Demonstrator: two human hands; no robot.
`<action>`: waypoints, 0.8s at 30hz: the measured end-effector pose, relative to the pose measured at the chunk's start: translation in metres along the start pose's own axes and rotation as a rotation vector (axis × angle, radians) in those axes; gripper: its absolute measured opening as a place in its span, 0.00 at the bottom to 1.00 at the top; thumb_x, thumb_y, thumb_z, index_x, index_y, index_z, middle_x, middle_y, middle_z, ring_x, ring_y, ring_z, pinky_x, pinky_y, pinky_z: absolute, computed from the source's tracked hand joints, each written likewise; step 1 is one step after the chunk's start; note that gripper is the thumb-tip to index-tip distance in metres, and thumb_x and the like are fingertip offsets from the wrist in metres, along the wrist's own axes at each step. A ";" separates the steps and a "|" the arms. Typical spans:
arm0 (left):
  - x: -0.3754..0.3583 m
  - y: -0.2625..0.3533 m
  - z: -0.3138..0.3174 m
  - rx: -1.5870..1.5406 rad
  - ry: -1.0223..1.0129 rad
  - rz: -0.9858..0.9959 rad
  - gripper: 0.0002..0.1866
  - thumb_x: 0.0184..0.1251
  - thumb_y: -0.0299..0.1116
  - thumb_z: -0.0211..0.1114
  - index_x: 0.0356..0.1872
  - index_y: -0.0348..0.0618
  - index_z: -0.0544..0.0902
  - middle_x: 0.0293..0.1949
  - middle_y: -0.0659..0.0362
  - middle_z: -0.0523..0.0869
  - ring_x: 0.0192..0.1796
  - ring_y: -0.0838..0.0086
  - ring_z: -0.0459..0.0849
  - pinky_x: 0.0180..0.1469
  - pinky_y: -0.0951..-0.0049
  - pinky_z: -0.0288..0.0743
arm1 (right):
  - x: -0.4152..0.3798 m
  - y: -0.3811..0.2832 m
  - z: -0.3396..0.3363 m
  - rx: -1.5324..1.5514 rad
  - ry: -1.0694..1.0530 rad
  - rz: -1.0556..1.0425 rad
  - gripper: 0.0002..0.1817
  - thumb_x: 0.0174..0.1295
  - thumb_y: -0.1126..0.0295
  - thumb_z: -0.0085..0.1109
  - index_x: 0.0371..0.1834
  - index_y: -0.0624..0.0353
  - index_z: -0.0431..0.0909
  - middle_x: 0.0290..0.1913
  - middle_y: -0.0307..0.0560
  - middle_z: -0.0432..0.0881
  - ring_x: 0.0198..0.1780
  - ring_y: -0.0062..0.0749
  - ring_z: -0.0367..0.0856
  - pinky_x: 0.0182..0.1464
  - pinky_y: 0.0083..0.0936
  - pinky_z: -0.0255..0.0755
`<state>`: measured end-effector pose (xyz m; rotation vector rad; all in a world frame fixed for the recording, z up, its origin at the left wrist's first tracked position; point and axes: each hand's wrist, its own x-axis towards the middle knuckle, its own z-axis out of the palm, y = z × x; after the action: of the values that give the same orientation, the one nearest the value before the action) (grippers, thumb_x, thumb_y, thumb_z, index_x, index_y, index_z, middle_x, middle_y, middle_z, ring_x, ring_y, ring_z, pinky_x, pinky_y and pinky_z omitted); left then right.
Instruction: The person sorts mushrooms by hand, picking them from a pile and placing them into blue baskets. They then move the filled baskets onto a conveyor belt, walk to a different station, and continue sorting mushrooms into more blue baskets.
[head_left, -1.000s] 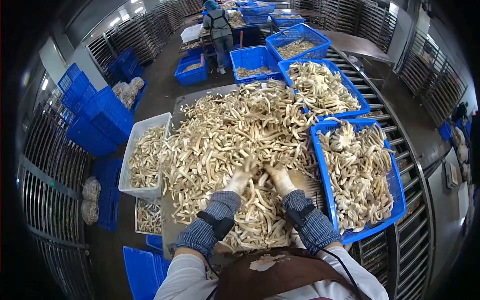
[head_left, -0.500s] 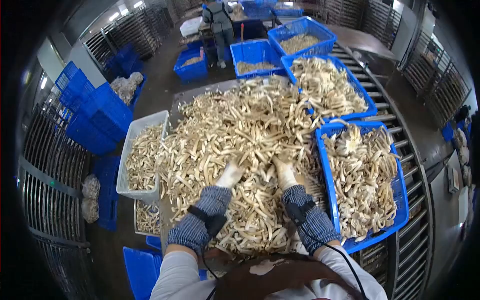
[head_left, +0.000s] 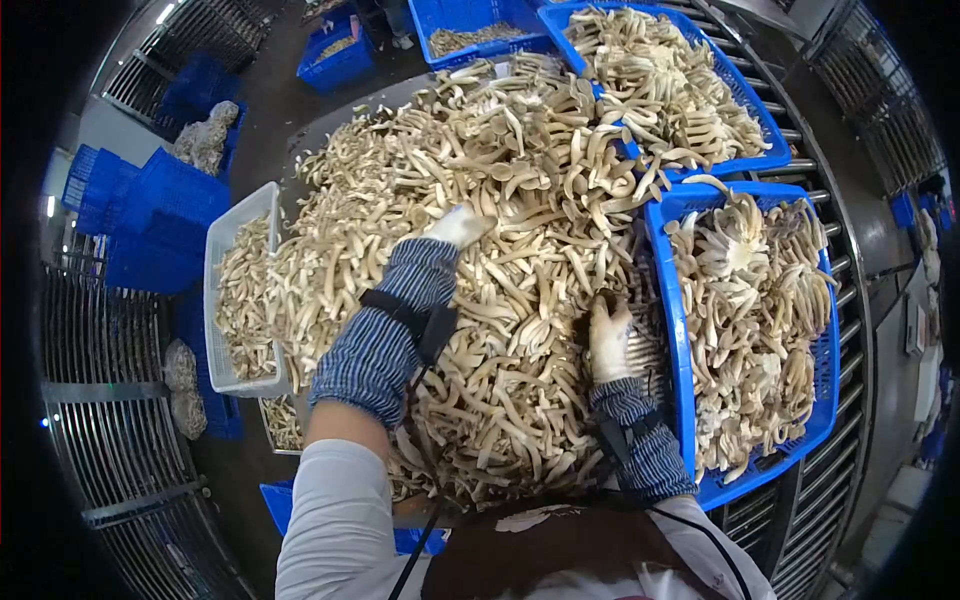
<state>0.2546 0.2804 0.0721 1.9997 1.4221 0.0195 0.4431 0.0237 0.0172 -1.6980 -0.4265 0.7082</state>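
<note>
A large heap of pale brown mushrooms (head_left: 530, 340) covers the table in the middle. My left hand (head_left: 462, 227), in a white glove with a striped cuff, lies on the heap's centre; its fingertips are hidden among the mushrooms. Lower and to the right, my right hand (head_left: 608, 338), gloved the same way, rests at the heap's right side with its fingers curled by a dark mushroom cap; what it grips is unclear. Right of it stands a blue crate (head_left: 683, 370) full of clustered mushrooms. A white bin (head_left: 213, 300) of loose mushrooms is at the left.
Another full blue crate (head_left: 775, 120) stands at the upper right on the roller conveyor (head_left: 850, 330). Farther blue crates (head_left: 415, 20) are beyond the table. At the left are stacked blue crates (head_left: 170, 210), bagged material (head_left: 205, 140) and metal racks (head_left: 110, 390).
The view has tipped down and nearer the heap. My left hand has reached farther forward over the mushrooms, and my right hand has moved right, toward the blue crate.
</note>
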 end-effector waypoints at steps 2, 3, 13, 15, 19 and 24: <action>0.015 0.022 0.003 -0.066 0.050 -0.178 0.38 0.58 0.53 0.67 0.55 0.22 0.78 0.51 0.33 0.83 0.55 0.48 0.83 0.59 0.61 0.75 | 0.005 -0.015 -0.006 0.009 -0.298 0.037 0.23 0.69 0.70 0.54 0.65 0.71 0.69 0.58 0.62 0.78 0.57 0.44 0.78 0.63 0.31 0.71; 0.027 0.018 0.014 -0.067 0.091 -0.163 0.38 0.53 0.52 0.70 0.53 0.23 0.79 0.48 0.34 0.85 0.54 0.47 0.84 0.57 0.60 0.76 | 0.001 -0.037 0.006 -0.070 -0.289 -0.056 0.24 0.69 0.70 0.54 0.65 0.72 0.68 0.59 0.63 0.77 0.59 0.45 0.77 0.64 0.32 0.70; 0.016 0.029 0.050 -0.333 0.427 0.042 0.35 0.61 0.49 0.67 0.58 0.25 0.73 0.53 0.35 0.82 0.58 0.45 0.80 0.63 0.59 0.72 | 0.136 -0.065 0.123 -0.504 -0.535 -0.256 0.34 0.52 0.50 0.70 0.51 0.71 0.78 0.47 0.64 0.84 0.49 0.50 0.84 0.55 0.36 0.76; 0.032 0.011 0.046 -0.294 0.358 -0.064 0.38 0.61 0.51 0.67 0.60 0.25 0.72 0.55 0.34 0.80 0.60 0.46 0.78 0.64 0.60 0.70 | 0.141 -0.081 0.123 -0.395 -0.574 -0.152 0.34 0.52 0.53 0.74 0.56 0.68 0.77 0.50 0.56 0.85 0.49 0.42 0.84 0.53 0.31 0.76; 0.039 0.019 0.037 -0.378 0.023 -0.206 0.40 0.67 0.52 0.65 0.68 0.26 0.66 0.64 0.36 0.75 0.69 0.53 0.72 0.71 0.65 0.62 | 0.165 -0.039 0.148 -0.079 -0.584 -0.323 0.28 0.55 0.57 0.72 0.55 0.64 0.79 0.46 0.44 0.86 0.45 0.27 0.81 0.51 0.24 0.75; -0.060 0.064 0.002 -0.873 -0.148 -0.160 0.28 0.70 0.45 0.64 0.62 0.33 0.77 0.64 0.48 0.78 0.66 0.63 0.74 0.70 0.69 0.62 | 0.100 -0.081 0.095 0.063 -0.777 0.115 0.28 0.61 0.59 0.68 0.57 0.70 0.76 0.50 0.53 0.84 0.50 0.37 0.82 0.57 0.25 0.74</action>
<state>0.2845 0.2170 0.1254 1.1439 1.1808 0.3525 0.4629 0.1767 0.0601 -1.3427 -0.8320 1.4531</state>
